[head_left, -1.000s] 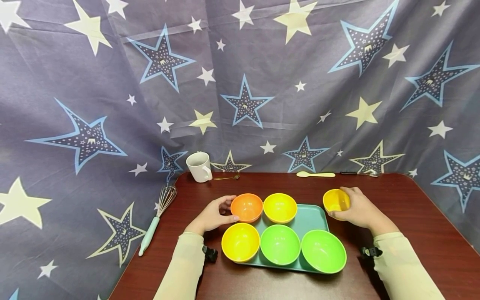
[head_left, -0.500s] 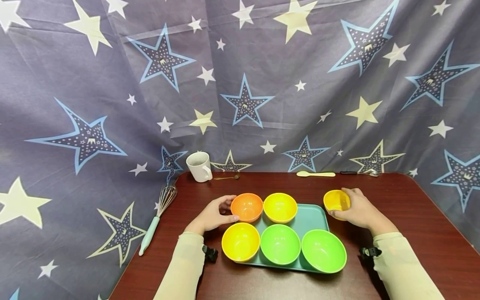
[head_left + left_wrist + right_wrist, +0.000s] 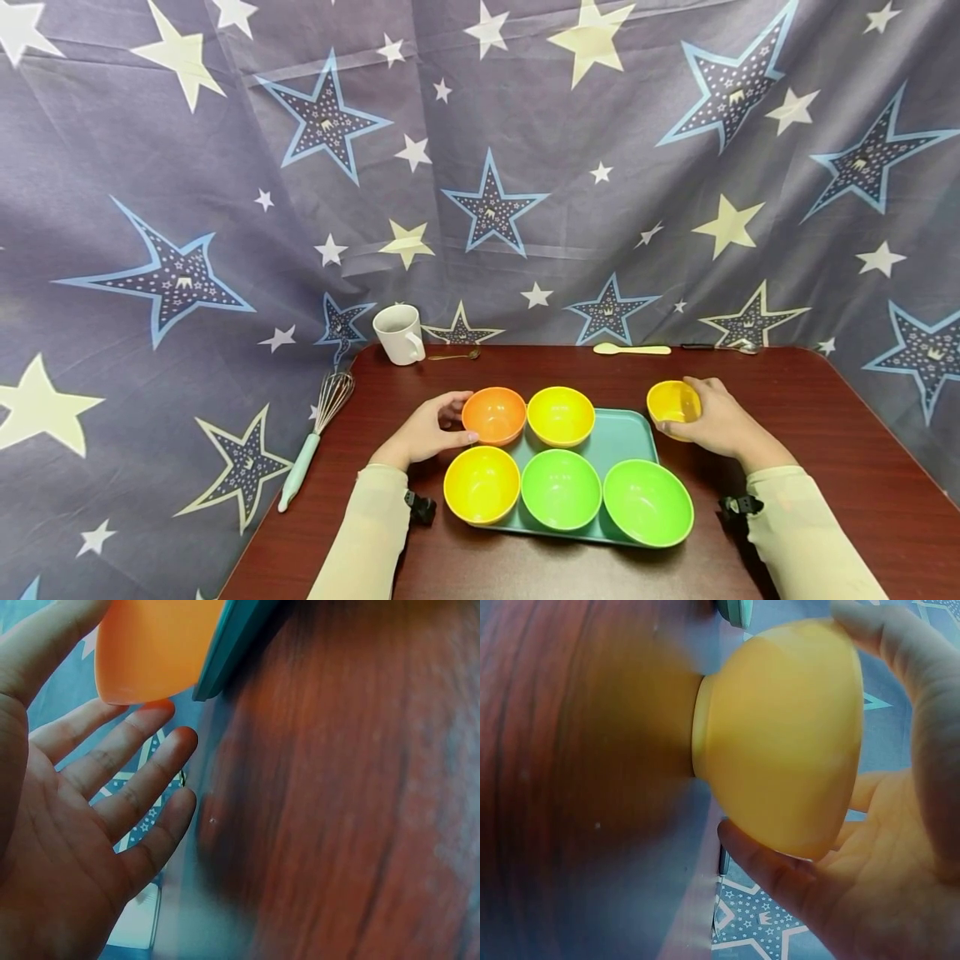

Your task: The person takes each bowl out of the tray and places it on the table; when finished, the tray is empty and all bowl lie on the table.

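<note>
In the head view, my left hand (image 3: 426,429) is beside an orange bowl (image 3: 493,415) at the back left of a teal tray (image 3: 626,433). Its thumb and fingertips touch the bowl's left side; the left wrist view shows those fingers fairly straight and spread. To the right of the tray, my right hand (image 3: 716,419) grips a small yellow bowl (image 3: 787,739), thumb on one side and fingers on the other. That bowl is upright, its foot at the tabletop. Two more yellow bowls (image 3: 561,415) (image 3: 482,485) and two green bowls (image 3: 561,489) (image 3: 648,503) occupy the tray.
A white mug (image 3: 399,335) and a small spoon (image 3: 454,355) stand at the table's back left. A whisk (image 3: 306,454) lies along the left edge. At the back edge are a pale yellow spoon (image 3: 632,349) and a dark-handled utensil (image 3: 716,347). A starred curtain (image 3: 480,283) hangs behind.
</note>
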Demonstrator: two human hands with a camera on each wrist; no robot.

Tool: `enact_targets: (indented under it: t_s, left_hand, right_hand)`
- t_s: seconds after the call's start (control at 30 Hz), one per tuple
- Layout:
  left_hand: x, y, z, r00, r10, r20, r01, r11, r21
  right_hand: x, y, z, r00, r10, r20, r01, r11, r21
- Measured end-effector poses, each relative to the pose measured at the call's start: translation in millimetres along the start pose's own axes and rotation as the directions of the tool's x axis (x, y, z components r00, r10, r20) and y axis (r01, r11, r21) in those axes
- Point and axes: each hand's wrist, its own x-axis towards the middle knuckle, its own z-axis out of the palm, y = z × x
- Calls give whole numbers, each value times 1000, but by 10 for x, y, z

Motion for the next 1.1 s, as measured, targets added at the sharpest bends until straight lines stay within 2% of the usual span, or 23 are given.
enact_targets:
  t_s: [1.1]
  left_hand:
    - [-13, 23, -11, 1000, -2, 5, 2, 1000, 5]
  right_hand:
    - [3, -68, -18, 1000, 5, 20, -5, 1000, 4]
